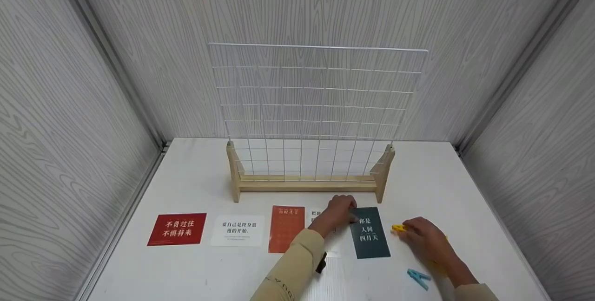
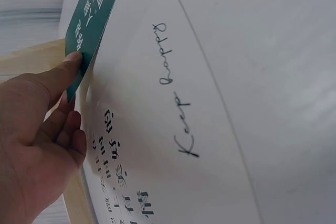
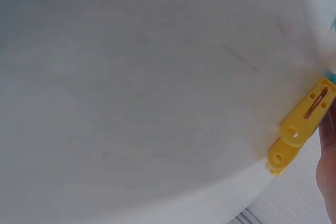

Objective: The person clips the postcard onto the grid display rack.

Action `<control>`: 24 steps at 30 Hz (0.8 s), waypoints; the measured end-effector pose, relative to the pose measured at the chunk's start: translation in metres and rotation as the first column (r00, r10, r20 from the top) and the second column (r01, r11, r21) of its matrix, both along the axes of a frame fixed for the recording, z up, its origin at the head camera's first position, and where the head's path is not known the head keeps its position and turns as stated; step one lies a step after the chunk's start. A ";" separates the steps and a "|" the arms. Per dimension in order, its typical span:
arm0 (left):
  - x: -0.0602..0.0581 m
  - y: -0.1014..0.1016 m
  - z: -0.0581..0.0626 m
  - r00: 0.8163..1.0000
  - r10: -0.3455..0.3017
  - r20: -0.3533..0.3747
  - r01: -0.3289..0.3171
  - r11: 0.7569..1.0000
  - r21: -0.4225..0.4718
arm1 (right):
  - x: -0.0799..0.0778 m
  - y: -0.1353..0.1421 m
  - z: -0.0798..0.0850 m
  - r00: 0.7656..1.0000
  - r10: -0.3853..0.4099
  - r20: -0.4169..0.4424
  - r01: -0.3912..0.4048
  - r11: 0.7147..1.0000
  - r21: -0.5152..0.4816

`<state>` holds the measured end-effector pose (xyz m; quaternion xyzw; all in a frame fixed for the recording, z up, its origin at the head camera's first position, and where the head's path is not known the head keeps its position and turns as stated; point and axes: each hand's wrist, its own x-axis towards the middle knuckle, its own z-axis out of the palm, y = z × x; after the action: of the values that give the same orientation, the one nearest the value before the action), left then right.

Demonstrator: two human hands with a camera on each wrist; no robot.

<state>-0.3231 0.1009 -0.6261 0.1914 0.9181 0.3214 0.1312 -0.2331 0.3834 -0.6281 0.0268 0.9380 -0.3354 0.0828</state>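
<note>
My left hand pinches the upper left corner of a dark green card with white characters. In the left wrist view the thumb lies on top of this card and fingers are beneath; the corner is raised. To its right, my right hand holds a yellow clothespin by one end, and its other end points toward the green card. A white card with black writing lies beside the left hand, partly hidden by the left arm in the head view. A blue clothespin lies below the right hand.
Behind the cards stands a white wire grid in a wooden stand. Further left lie an orange card, another white card and a red card. Something yellow shows partly under the right wrist. Grey panels surround the white table.
</note>
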 end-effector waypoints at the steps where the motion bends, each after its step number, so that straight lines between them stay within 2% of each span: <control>1: 0.000 0.000 0.001 1.000 0.002 0.008 -0.002 1.000 0.016 | 0.000 0.000 0.000 1.000 -0.001 -0.006 0.001 1.000 -0.001; 7: 0.006 0.002 0.008 0.996 0.008 0.086 -0.020 0.989 0.143 | 0.001 0.003 0.004 0.998 0.007 -0.057 -0.009 0.999 -0.037; 12: 0.011 0.002 0.011 0.993 0.009 0.117 -0.032 0.982 0.188 | 0.001 0.006 0.006 0.996 -0.015 -0.083 0.008 0.996 -0.086; 19: 0.012 0.002 0.010 0.993 0.023 0.117 -0.050 0.970 0.236 | 0.000 0.005 0.008 0.997 -0.059 -0.045 0.051 0.985 -0.166; 24: 0.014 0.002 0.010 0.986 0.055 0.160 -0.098 0.956 0.276 | -0.002 0.003 0.008 0.998 -0.049 -0.043 0.042 0.986 -0.164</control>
<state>-0.3092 0.1033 -0.6158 0.1475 0.8570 0.4676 0.1586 -0.2354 0.3864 -0.6203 0.0336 0.9083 -0.4134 0.0551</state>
